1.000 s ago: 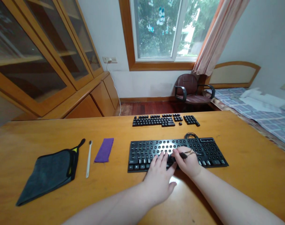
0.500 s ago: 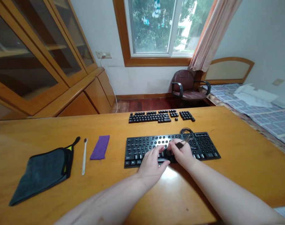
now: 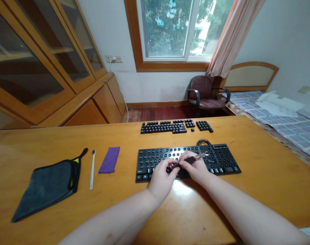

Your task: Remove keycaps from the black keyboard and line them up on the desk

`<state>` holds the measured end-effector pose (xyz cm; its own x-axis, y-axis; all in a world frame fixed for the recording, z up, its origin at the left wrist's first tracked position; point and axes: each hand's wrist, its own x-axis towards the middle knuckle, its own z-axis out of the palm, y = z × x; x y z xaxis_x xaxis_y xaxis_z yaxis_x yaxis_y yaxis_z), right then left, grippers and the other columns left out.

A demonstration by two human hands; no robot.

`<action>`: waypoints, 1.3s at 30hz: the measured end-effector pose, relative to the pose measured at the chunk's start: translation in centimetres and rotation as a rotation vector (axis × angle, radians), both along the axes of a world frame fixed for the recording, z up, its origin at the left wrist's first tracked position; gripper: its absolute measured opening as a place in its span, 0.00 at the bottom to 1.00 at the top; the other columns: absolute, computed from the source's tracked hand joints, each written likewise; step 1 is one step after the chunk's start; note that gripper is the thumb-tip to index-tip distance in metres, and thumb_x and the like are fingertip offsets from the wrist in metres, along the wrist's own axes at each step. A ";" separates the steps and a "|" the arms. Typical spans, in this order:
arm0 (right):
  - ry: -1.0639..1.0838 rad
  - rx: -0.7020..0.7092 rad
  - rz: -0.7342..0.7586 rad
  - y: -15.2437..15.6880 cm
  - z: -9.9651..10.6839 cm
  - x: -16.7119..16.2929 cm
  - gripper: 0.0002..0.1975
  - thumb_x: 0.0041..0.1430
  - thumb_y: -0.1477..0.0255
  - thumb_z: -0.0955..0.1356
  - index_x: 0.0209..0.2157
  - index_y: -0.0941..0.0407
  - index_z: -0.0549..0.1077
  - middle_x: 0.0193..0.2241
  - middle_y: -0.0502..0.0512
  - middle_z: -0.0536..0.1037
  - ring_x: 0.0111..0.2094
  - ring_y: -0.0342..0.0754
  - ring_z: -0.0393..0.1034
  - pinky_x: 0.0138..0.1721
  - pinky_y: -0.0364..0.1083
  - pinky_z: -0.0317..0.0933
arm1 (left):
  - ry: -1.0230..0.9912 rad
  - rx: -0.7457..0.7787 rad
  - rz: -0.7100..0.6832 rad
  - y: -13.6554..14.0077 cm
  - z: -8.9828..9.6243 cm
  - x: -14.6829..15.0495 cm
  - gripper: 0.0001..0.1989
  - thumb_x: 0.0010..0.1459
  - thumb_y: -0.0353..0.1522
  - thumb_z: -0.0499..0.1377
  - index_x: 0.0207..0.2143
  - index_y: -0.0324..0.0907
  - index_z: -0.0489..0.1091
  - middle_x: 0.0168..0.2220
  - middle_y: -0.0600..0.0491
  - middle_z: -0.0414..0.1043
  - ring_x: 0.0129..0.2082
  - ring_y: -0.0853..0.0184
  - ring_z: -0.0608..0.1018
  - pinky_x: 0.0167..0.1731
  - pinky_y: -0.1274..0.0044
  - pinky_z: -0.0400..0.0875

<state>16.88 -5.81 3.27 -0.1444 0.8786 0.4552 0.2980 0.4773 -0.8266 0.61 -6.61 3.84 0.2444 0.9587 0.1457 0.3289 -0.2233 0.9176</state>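
Observation:
A black keyboard [image 3: 149, 156] lies on the desk with most of its keycaps off; a few are left along the bottom row. Over its lower middle, my right hand [image 3: 197, 170] is closed on a wire keycap puller [image 3: 190, 160], a small black handle whose thin metal wires point up and right. My left hand [image 3: 160, 178] pinches a small black keycap [image 3: 175, 165] right beside the right fingertips. The hands almost touch, and the fingers partly hide the keycap.
Loose keycaps [image 3: 162, 128] stand in rows behind the keyboard, by its coiled cable [image 3: 203, 142]. To the left lie a purple cloth [image 3: 109, 160], a white toothbrush [image 3: 92, 172] and a folded grey cloth [image 3: 50, 185]. A chair [image 3: 202, 90] stands beyond the desk.
The black keycap has come up off the keyboard and is now between my left fingertips. My left fingers have closed from a spread pose, and the puller has turned flatter.

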 end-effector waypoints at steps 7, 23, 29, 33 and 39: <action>-0.073 0.096 -0.051 -0.2 0.0 0.0 0.06 0.56 0.69 0.67 0.26 0.55 0.70 0.25 0.53 0.73 0.29 0.46 0.69 0.33 0.47 0.64 | 0.031 -0.042 0.011 0.0 0.2 0.0 0.08 0.51 0.30 0.59 0.36 0.42 0.73 0.29 0.55 0.73 0.31 0.67 0.74 0.36 0.74 0.70; -0.035 0.081 0.157 -0.1 0.2 0.1 0.07 0.57 0.68 0.67 0.27 0.55 0.74 0.24 0.53 0.76 0.28 0.45 0.70 0.31 0.45 0.65 | 0.022 -0.032 -0.032 -0.2 -0.4 0.0 0.09 0.53 0.33 0.60 0.37 0.43 0.74 0.36 0.52 0.76 0.36 0.64 0.76 0.39 0.73 0.71; -0.008 0.131 0.138 -0.2 -0.2 -0.1 0.04 0.56 0.71 0.68 0.30 0.55 0.75 0.26 0.53 0.76 0.30 0.45 0.70 0.33 0.46 0.65 | -0.053 0.025 0.016 0.3 -1.3 -0.3 0.10 0.51 0.28 0.61 0.37 0.44 0.74 0.37 0.53 0.76 0.38 0.65 0.76 0.42 0.72 0.70; 0.016 0.140 0.086 -0.3 -0.4 0.1 0.03 0.56 0.71 0.68 0.30 0.54 0.75 0.27 0.53 0.77 0.31 0.46 0.71 0.35 0.47 0.66 | -0.196 0.001 0.008 0.5 -1.5 -0.2 0.09 0.51 0.30 0.61 0.37 0.43 0.74 0.39 0.51 0.75 0.41 0.63 0.76 0.45 0.71 0.69; -0.033 0.178 0.123 -0.4 0.2 0.1 0.03 0.55 0.74 0.68 0.32 0.54 0.75 0.29 0.54 0.78 0.32 0.46 0.72 0.37 0.47 0.67 | -0.439 -0.205 0.049 0.8 -1.4 0.1 0.07 0.51 0.31 0.60 0.34 0.40 0.73 0.35 0.50 0.76 0.37 0.65 0.77 0.41 0.73 0.72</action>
